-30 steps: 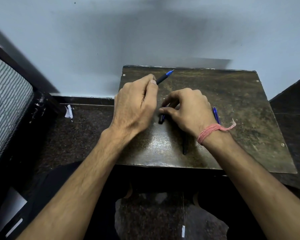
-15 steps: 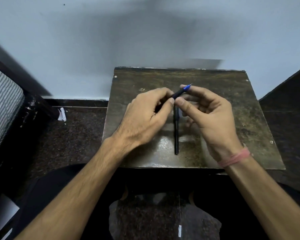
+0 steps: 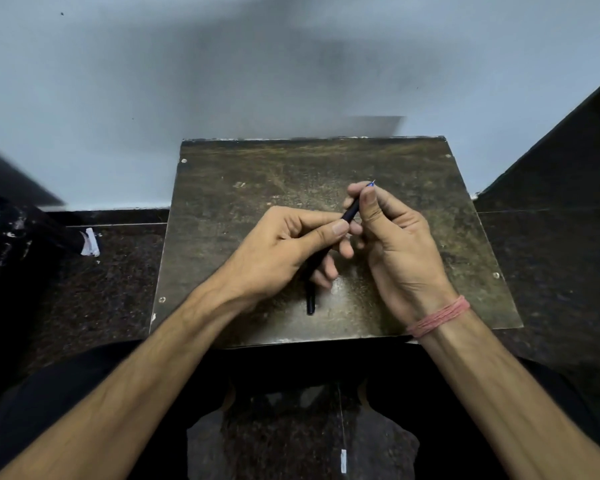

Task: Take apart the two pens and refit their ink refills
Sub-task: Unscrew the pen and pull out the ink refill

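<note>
A dark pen with a blue tip is held above the middle of the worn brown board. My left hand grips its barrel between thumb and fingers. My right hand pinches the tip end, with only the blue point showing past the thumb. A second dark pen barrel lies on the board below my left hand, its upper part hidden by my fingers.
The board rests on a small stand against a pale wall. Dark speckled floor lies on both sides. A scrap of white paper lies on the floor at left. A dark panel rises at right.
Both hands have shifted right over the board with the pen. My right thumb and fingers have closed further over the tip end, so less of the blue tip shows.
</note>
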